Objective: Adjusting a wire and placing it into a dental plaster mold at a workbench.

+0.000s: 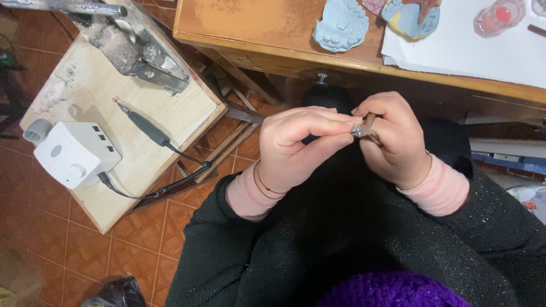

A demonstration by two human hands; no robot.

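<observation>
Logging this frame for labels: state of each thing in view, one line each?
Left hand: fingers pinched on the small metal piece.
Right hand: closed on a thin tool meeting that piece.
Handpiece: lying idle on the side table, cable attached.
White control box: on the side table; on or off unclear.
Blue dental cast: lying on the desk, untouched.

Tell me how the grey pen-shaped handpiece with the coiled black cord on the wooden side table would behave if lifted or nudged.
The grey pen-shaped handpiece looks rigid and slim, so probably light. Its round body may roll if nudged. The coiled black cord runs to the white control box, so it would likely tug back when lifted.
</observation>
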